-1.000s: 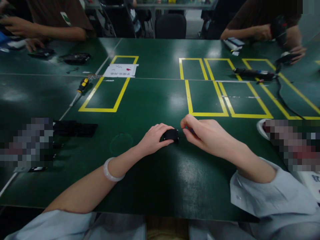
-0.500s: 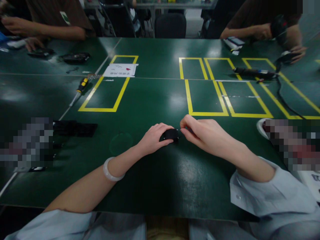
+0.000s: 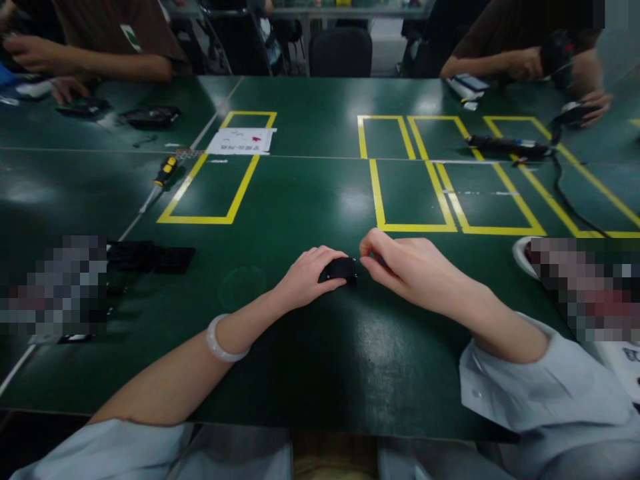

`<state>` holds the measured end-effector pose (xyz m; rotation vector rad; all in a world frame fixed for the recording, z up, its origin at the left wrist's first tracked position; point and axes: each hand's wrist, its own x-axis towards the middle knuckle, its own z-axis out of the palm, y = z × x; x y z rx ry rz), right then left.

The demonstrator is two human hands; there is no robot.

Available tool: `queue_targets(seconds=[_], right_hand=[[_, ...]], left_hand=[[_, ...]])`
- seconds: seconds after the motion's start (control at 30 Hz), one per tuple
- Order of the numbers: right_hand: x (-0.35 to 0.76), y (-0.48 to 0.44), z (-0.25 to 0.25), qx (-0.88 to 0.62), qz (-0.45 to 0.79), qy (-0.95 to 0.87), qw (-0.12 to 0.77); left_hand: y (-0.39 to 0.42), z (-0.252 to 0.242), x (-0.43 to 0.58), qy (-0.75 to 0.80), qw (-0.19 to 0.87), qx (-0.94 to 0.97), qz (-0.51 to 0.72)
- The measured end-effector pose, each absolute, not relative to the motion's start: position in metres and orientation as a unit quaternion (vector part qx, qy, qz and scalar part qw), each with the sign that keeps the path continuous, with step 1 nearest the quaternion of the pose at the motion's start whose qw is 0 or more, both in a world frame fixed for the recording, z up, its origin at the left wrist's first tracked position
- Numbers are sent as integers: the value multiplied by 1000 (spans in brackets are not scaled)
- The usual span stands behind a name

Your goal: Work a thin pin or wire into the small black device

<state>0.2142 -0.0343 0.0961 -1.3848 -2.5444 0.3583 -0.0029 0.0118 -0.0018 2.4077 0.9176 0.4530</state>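
A small black box-shaped part (image 3: 343,268) with shiny bits at its right corners is on the green table (image 3: 300,360). My left hand (image 3: 313,277) grips it from the left, fingers over the far side and thumb along the near side. Just right of the part is my right hand (image 3: 405,267), its thumb and index finger curled close together in a pinch. Whatever lies between those fingertips is too small to make out. A pale bangle (image 3: 220,339) circles my left wrist.
Several black parts (image 3: 150,257) lie to the left. Farther off are a yellow-black screwdriver (image 3: 166,172), a paper sheet (image 3: 242,141) and yellow tape outlines (image 3: 380,193). A black corded tool (image 3: 510,145) rests at the right. Across the table, co-workers' hands (image 3: 595,110) handle black items.
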Motion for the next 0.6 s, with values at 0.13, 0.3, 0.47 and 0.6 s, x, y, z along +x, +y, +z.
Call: queue_targets(seconds=[0.13, 0.3, 0.47, 0.6], right_hand=[[214, -34, 96, -473, 124, -865, 112], [214, -33, 94, -475, 122, -865, 109], [215, -33, 95, -474, 117, -866, 109], [215, -33, 95, -478, 117, -863, 112]], left_hand=[[12, -2, -3, 336, 260, 891, 164], [13, -3, -4, 339, 256, 890, 164], [12, -2, -4, 339, 259, 889, 166], [12, -1, -4, 336, 258, 890, 165]])
